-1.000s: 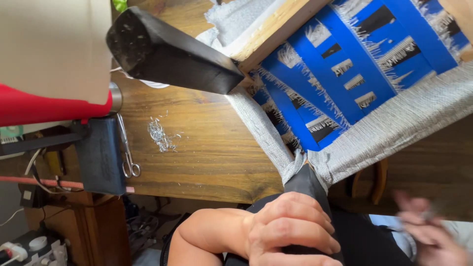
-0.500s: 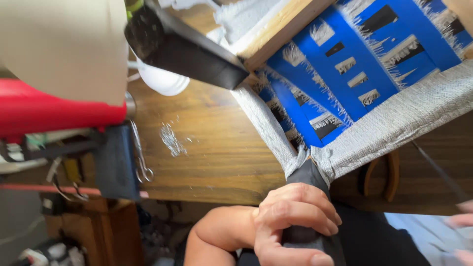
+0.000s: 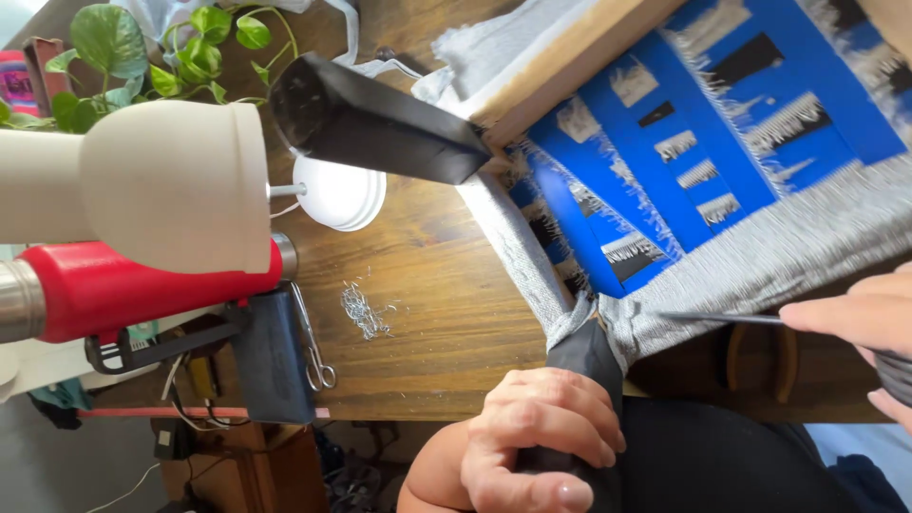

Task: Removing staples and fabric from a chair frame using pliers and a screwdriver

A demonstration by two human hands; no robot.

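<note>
Left hand [image 3: 541, 437] fingers are closed tightly around the black chair leg [image 3: 584, 380] at the wooden table's [image 3: 427, 313] near edge. Right hand [image 3: 869, 328] fingers pinch a thin metal tool [image 3: 722, 318] whose tip touches the grey fabric [image 3: 760, 266]

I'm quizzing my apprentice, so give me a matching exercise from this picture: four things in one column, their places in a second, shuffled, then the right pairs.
Things:
1. left hand
2. right hand
3. pile of staples
4. scissors

Places:
A. on the bare wooden tabletop
B. wrapped round the black chair leg
C. beside the red heat gun
D. holding a thin metal tool against the grey fabric

Pairs: 1-B, 2-D, 3-A, 4-C
</note>
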